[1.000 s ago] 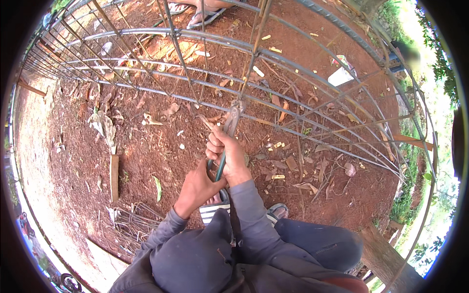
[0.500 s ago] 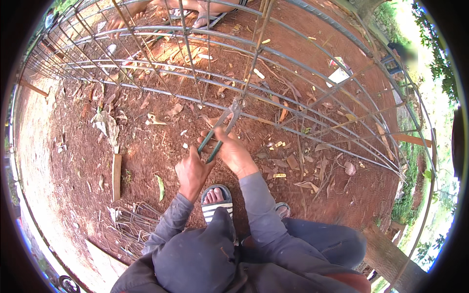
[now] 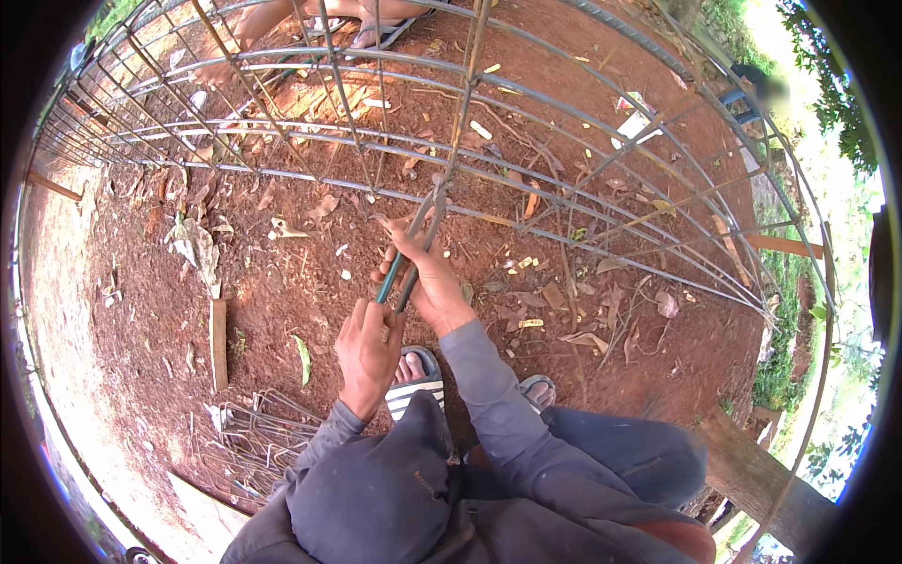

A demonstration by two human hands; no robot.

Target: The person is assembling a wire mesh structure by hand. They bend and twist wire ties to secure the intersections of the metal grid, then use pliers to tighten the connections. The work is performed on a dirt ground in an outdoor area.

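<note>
From my distant seat I see the pincers (image 3: 389,280) in the middle of the scene, above the red dirt (image 3: 272,324) and at the near side of the cage of metal bars (image 3: 467,85). Their long axis runs from near left to far right, steeper than it is slanted: the head points far, reaching an upright rod where it meets a lengthwise bar, while the green handles point near and a little left. The two handles lie close together. My right hand (image 3: 427,280) wraps its grip about them partway along; my left hand (image 3: 369,350) has its grip closed at their near ends. Whether the head bites anything is too small for me to tell. Near the left hand is a striped sandal (image 3: 414,395); farther left lie bent rods (image 3: 268,428).
</note>
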